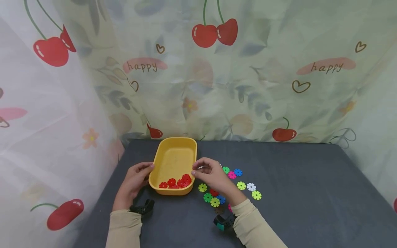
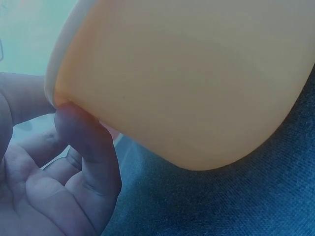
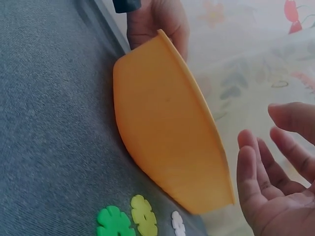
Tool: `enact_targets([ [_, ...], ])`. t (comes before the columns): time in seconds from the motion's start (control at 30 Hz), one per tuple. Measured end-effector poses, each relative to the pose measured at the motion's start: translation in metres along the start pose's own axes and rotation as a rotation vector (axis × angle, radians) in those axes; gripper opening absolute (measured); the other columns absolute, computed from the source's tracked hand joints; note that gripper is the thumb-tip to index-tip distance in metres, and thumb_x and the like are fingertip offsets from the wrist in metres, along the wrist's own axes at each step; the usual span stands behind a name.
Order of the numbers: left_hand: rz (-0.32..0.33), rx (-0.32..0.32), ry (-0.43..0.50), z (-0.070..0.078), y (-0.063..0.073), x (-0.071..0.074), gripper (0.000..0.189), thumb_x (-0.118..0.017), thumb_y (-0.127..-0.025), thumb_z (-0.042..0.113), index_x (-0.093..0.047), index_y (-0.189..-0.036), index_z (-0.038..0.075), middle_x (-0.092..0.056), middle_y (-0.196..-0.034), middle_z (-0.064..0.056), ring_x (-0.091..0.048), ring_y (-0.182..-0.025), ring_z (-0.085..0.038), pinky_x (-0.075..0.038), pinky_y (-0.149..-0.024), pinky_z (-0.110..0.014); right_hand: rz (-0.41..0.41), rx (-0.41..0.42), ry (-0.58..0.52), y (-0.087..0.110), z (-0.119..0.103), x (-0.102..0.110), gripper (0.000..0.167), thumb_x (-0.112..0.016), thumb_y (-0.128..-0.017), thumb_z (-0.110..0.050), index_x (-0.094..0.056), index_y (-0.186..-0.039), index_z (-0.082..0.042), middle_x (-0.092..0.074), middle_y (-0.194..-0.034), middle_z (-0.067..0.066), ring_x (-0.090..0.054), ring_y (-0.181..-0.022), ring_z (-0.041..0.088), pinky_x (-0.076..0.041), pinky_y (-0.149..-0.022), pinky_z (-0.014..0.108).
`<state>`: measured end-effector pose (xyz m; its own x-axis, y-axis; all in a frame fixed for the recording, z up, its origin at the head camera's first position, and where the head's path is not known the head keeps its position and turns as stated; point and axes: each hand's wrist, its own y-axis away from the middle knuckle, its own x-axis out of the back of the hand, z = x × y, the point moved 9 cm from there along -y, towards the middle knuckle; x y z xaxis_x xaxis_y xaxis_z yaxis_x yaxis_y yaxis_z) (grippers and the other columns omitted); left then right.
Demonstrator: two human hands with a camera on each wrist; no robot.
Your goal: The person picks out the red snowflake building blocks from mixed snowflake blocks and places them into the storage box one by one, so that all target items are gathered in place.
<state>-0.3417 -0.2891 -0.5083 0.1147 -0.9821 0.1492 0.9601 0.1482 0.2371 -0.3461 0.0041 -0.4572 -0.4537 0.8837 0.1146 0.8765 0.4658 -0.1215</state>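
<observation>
A yellow plastic tub [image 1: 174, 156] stands on the dark table, with several red flower-shaped discs [image 1: 171, 182] gathered at its near end. At its left side my left hand [image 1: 135, 180] pinches the rim; in the left wrist view a fingertip [image 2: 81, 120] presses the wall just under the lip. My right hand [image 1: 214, 175] is by the tub's right side. Seen from the right wrist, that hand [image 3: 280, 182] has loosely bent fingers, holds nothing, and a gap shows between it and the tub wall [image 3: 162, 118].
Right of the tub, loose flower discs in yellow [image 1: 241, 185], green [image 1: 208, 197], blue [image 1: 238, 172], pink [image 1: 232, 175] and white [image 1: 251, 186] lie on the table [image 1: 297, 193], some under my right forearm. A printed curtain [image 1: 217, 103] hangs behind the table and at both sides.
</observation>
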Motion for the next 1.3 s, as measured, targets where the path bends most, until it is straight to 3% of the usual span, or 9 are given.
enact_targets([
  [0.13,0.003,0.003,-0.006,-0.002,-0.002,0.001,0.05,-0.068,-0.106,0.034,-0.061,-0.145,0.003,-0.07,-0.127,-0.011,-0.069,-0.099,-0.014,-0.06,-0.08,-0.025,0.022,0.001,0.021,0.001,-0.001,0.006,0.023,-0.074,-0.101,-0.015,-0.069,-0.12,-0.002,-0.07,-0.116,0.015,-0.072,-0.102,0.025,-0.06,-0.091,0.033],
  [0.37,0.004,0.007,-0.006,-0.003,-0.003,0.002,0.049,-0.068,-0.106,0.034,-0.062,-0.144,0.005,-0.068,-0.133,-0.015,-0.069,-0.102,-0.016,-0.06,-0.081,-0.025,0.007,-0.009,0.098,0.006,0.001,0.019,0.023,-0.072,-0.103,-0.018,-0.07,-0.119,-0.003,-0.071,-0.116,0.015,-0.069,-0.105,0.043,-0.058,-0.094,0.051],
  [0.47,0.0,0.007,0.0,-0.004,-0.004,0.002,0.049,-0.068,-0.106,0.034,-0.062,-0.145,0.005,-0.067,-0.134,-0.015,-0.069,-0.103,-0.017,-0.06,-0.081,-0.025,-0.023,-0.032,0.149,0.009,0.01,0.027,0.024,-0.072,-0.103,-0.02,-0.07,-0.119,-0.004,-0.071,-0.115,0.012,-0.069,-0.105,0.044,-0.058,-0.092,0.052],
  [0.63,0.003,0.007,0.001,-0.003,-0.004,0.002,0.049,-0.068,-0.106,0.034,-0.061,-0.144,0.004,-0.068,-0.133,-0.015,-0.069,-0.101,-0.016,-0.06,-0.08,-0.025,-0.115,-0.059,0.217,0.019,0.026,0.037,0.027,-0.073,-0.102,-0.016,-0.069,-0.121,0.002,-0.071,-0.111,0.015,-0.072,-0.098,0.042,-0.06,-0.083,0.043],
  [0.8,0.012,0.01,0.002,-0.003,-0.004,0.002,0.048,-0.067,-0.107,0.033,-0.062,-0.144,0.005,-0.066,-0.135,-0.017,-0.068,-0.102,-0.017,-0.06,-0.081,-0.025,-0.201,-0.055,0.323,0.028,0.039,0.043,0.028,-0.076,-0.099,-0.014,-0.07,-0.119,0.003,-0.07,-0.101,0.015,-0.069,-0.082,0.027,-0.056,-0.071,0.03],
  [1.0,0.008,0.03,-0.008,-0.006,-0.001,0.002,0.048,-0.066,-0.107,0.034,-0.061,-0.146,0.006,-0.065,-0.139,-0.017,-0.069,-0.106,-0.019,-0.06,-0.083,-0.025,-0.25,-0.042,0.419,0.032,0.046,0.044,0.026,-0.079,-0.096,-0.014,-0.074,-0.117,0.001,-0.068,-0.096,0.01,-0.061,-0.078,0.014,-0.052,-0.068,0.024],
  [1.3,0.01,0.023,-0.013,-0.002,0.0,0.001,0.049,-0.067,-0.107,0.035,-0.061,-0.145,0.005,-0.066,-0.136,-0.017,-0.068,-0.104,-0.02,-0.06,-0.082,-0.026,-0.259,-0.012,0.486,0.032,0.048,0.043,0.027,-0.083,-0.092,-0.014,-0.076,-0.115,0.0,-0.066,-0.091,0.005,-0.058,-0.075,0.009,-0.051,-0.069,0.023],
])
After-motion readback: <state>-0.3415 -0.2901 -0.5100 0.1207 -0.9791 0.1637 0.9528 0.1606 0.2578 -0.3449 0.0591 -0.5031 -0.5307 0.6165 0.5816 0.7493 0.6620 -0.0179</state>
